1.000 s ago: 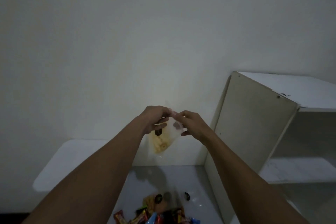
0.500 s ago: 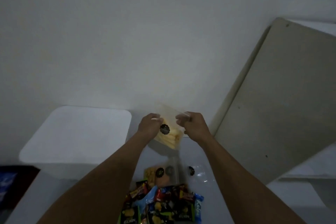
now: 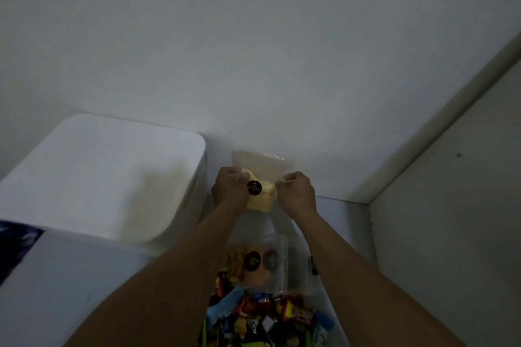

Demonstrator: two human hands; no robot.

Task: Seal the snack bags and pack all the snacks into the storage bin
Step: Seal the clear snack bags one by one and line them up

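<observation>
Both hands are gripping a clear snack bag [image 3: 260, 186] of pale yellow pieces, held up near a plain white wall [image 3: 253, 36]; the left hand [image 3: 229, 190] is pinching its left edge, the right hand [image 3: 297, 191] its right edge; below, a white table [image 3: 346, 214] is carrying more bagged snacks [image 3: 258, 265] and wrapped candies [image 3: 259, 318]; a white storage bin [image 3: 93, 177] is sitting at left, a white cabinet panel [image 3: 451, 220] standing at right.

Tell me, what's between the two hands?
In the head view, a clear snack bag of yellow pieces, pinched by the left hand and right hand.

clear snack bag [image 3: 260, 177] | yellow pieces, black sticker | storage bin [image 3: 107, 175] white, open
</observation>
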